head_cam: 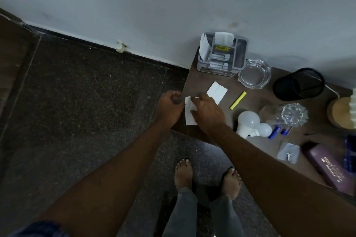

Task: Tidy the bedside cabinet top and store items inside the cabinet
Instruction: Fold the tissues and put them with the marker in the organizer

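At the near-left corner of the cabinet top point(194, 82), a white paper point(189, 119) lies flat by the edge. My right hand point(209, 113) is on it, fingers curled at its far edge and thumb on its middle, pinching it. My left hand point(170, 107) is curled at the corner beside the paper's left edge; whether it grips the paper, cannot tell. A second white slip point(216, 91) lies just beyond. To the right, a yellow stick point(238, 100) and two white bulbs point(248, 122). A grey organizer point(221, 54) stands against the wall.
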`<state>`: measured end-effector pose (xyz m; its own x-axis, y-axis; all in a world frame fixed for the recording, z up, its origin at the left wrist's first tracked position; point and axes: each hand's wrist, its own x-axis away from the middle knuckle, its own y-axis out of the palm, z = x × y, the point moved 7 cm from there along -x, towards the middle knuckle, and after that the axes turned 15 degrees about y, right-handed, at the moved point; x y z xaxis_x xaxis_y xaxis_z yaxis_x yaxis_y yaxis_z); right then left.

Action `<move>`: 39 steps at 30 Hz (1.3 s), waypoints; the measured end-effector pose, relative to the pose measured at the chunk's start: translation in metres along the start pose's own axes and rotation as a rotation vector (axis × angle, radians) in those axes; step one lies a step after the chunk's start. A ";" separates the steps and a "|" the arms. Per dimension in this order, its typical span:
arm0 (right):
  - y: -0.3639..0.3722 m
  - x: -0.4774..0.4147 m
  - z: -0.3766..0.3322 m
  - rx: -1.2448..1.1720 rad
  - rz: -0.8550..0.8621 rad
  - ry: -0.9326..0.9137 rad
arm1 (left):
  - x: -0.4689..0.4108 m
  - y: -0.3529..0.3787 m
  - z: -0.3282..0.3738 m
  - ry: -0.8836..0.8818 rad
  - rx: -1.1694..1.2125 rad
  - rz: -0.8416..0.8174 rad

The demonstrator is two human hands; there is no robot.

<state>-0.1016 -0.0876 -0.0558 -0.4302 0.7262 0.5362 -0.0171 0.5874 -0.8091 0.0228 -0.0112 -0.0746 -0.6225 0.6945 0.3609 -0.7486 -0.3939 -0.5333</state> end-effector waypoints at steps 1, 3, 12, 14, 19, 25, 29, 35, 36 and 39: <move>0.000 -0.001 -0.002 0.001 -0.003 -0.001 | 0.000 -0.001 -0.002 -0.019 0.016 -0.010; 0.000 -0.004 -0.006 -0.003 -0.008 0.000 | -0.001 -0.002 -0.005 -0.045 0.043 -0.035; 0.006 -0.014 -0.018 -0.095 -0.033 -0.010 | -0.006 -0.001 -0.019 -0.175 0.206 -0.090; 0.008 -0.015 -0.020 -0.106 -0.030 -0.012 | -0.007 -0.001 -0.019 -0.179 0.209 -0.075; 0.006 -0.013 -0.014 -0.139 0.019 -0.032 | -0.009 -0.006 -0.018 -0.159 0.165 -0.046; 0.001 -0.004 0.003 -0.230 0.068 0.000 | -0.003 -0.009 -0.016 -0.172 0.203 -0.036; -0.008 -0.002 0.006 -0.455 0.053 0.052 | 0.004 -0.015 -0.010 -0.151 0.219 -0.058; -0.021 0.006 0.010 -0.710 -0.073 0.118 | 0.015 -0.027 0.008 -0.072 0.288 -0.098; -0.023 0.008 0.010 -0.715 -0.084 0.115 | 0.016 -0.029 0.011 -0.072 0.302 -0.092; -0.029 0.013 0.009 -0.704 -0.091 0.097 | 0.017 -0.029 0.021 -0.066 0.335 -0.083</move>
<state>-0.1152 -0.0986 -0.0277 -0.3718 0.6729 0.6395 0.5515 0.7143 -0.4309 0.0291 -0.0003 -0.0370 -0.5617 0.6961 0.4472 -0.8237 -0.5213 -0.2231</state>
